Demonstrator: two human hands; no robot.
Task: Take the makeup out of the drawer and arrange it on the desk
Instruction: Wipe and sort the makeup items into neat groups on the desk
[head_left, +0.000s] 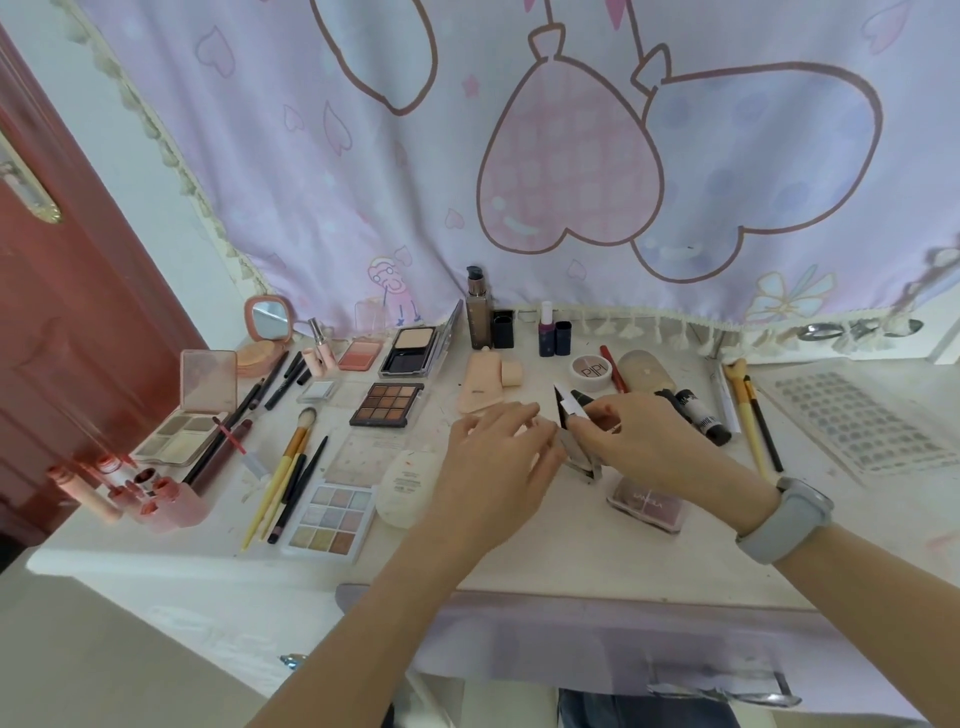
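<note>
Both hands meet over the middle of the white desk (545, 551). My right hand (628, 441) pinches a small silver and black compact case (571, 415), tilted and partly opened. My left hand (493, 457) touches the same case from the left, fingers bent against its edge. Makeup lies spread over the desk: a brown eyeshadow palette (387, 404), a pastel palette (332, 519), a white lotion bottle (408, 486), a pink compact (649, 506) just under my right wrist. The drawer (597, 639) below the desk's front edge stands pulled out; its contents are blurred.
Brushes (291, 467) and pencils lie at the left, lip tubes (150, 493) at the far left edge. A pump bottle (478, 312) and small bottles stand at the back by the curtain (519, 156). More brushes (753, 415) and a sticker sheet (857, 426) lie at the right. A door is left.
</note>
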